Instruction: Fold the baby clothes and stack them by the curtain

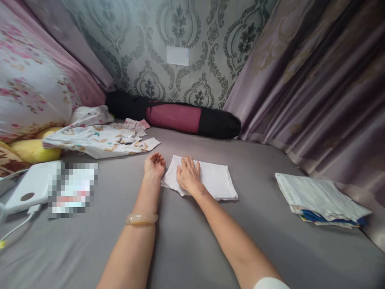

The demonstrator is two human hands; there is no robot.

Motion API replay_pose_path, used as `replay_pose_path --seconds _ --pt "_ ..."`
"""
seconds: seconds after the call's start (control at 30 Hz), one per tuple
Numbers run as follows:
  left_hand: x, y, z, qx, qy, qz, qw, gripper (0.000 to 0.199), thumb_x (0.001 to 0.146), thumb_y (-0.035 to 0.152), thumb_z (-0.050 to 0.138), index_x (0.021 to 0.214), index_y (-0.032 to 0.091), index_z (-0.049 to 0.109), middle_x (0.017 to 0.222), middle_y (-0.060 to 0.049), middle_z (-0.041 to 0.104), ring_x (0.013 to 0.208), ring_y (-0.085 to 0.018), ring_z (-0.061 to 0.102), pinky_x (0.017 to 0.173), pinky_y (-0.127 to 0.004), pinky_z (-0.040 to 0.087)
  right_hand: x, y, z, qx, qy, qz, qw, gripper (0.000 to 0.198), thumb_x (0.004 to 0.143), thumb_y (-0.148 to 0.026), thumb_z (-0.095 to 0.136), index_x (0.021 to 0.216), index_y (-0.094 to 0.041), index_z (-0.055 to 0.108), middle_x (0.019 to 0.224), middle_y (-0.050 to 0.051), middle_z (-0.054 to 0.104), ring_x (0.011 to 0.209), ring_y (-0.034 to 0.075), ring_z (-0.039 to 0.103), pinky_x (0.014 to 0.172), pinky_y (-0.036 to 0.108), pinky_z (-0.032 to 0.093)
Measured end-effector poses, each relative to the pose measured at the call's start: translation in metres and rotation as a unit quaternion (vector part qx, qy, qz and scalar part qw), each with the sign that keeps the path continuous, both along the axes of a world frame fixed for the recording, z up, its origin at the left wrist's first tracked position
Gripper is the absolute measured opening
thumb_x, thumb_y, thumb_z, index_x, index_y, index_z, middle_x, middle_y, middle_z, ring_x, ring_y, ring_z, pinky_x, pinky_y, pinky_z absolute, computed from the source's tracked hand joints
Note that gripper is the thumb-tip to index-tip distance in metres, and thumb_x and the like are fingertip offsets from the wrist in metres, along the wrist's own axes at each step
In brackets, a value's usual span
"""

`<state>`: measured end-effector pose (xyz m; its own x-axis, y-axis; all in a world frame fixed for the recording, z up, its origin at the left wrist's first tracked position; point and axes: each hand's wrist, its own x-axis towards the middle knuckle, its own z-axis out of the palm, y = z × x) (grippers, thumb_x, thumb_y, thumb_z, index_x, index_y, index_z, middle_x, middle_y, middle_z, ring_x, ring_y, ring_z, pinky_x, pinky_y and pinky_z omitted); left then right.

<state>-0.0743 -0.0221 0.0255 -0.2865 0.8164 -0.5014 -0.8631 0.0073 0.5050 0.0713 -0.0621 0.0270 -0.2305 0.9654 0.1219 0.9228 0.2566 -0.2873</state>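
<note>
A white garment [215, 180], folded into a flat rectangle, lies on the grey bed sheet in front of me. My right hand [189, 174] rests palm down on its left part, fingers spread and stretched out. Just off the garment's left edge is my left hand [155, 165], turned palm up with its fingers loosely curled and apart. I see nothing held in it. A pale bangle [142, 219] circles the left forearm.
Folded clothes [321, 198] are stacked at the right. Patterned white clothes [105, 140] lie loose at the back left. Nearer on the left are a white power bank [33, 186] with a cable and a blurred-out flat object [75, 188]. A black and maroon bolster-like bag [174, 116] lies along the wall.
</note>
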Motion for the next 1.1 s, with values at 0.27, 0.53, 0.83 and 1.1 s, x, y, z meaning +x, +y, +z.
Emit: replay_pose_path --seconds 0.27,0.53,0.83,1.1 --pt "0.01 -0.005 0.009 -0.01 -0.002 -0.006 1.0 0.007 0.069 0.009 0.055 0.067 0.015 0.058 0.058 0.0 0.058 0.049 -0.007 0.054 0.047 -0.017 0.039 0.011 -0.002 -0.015 0.006 -0.015 0.001 1.0 0.054 0.099 -0.036 0.027 0.147 -0.012 0.036 0.155 0.013 0.032 0.144 0.027 0.021 0.115 0.051 0.009" --pt "0.01 -0.006 0.009 -0.018 0.003 -0.015 1.0 0.009 0.069 0.008 0.056 0.066 0.016 0.058 0.058 0.0 0.058 0.048 -0.008 0.054 0.045 -0.017 0.039 0.016 -0.003 -0.009 -0.016 0.002 0.012 1.0 0.054 0.099 -0.036 0.024 0.147 -0.013 0.036 0.155 0.012 0.032 0.144 0.024 0.021 0.116 0.049 0.011" --pt "0.011 -0.006 0.006 -0.023 -0.001 -0.019 1.0 0.009 0.068 0.008 0.054 0.068 0.016 0.058 0.059 0.001 0.058 0.047 -0.007 0.054 0.045 -0.017 0.039 0.063 -0.006 0.004 -0.025 -0.024 -0.016 0.999 0.054 0.1 -0.035 0.024 0.146 -0.01 0.036 0.156 0.013 0.029 0.145 0.025 0.02 0.117 0.049 0.008" --pt "0.012 -0.005 0.002 -0.014 0.018 -0.023 0.999 0.009 0.066 0.009 0.055 0.068 0.016 0.058 0.059 0.0 0.058 0.048 -0.008 0.053 0.045 -0.017 0.039 0.067 -0.011 -0.01 -0.011 -0.042 -0.014 0.999 0.054 0.099 -0.034 0.026 0.147 -0.011 0.036 0.154 0.013 0.033 0.144 0.023 0.022 0.116 0.048 0.008"
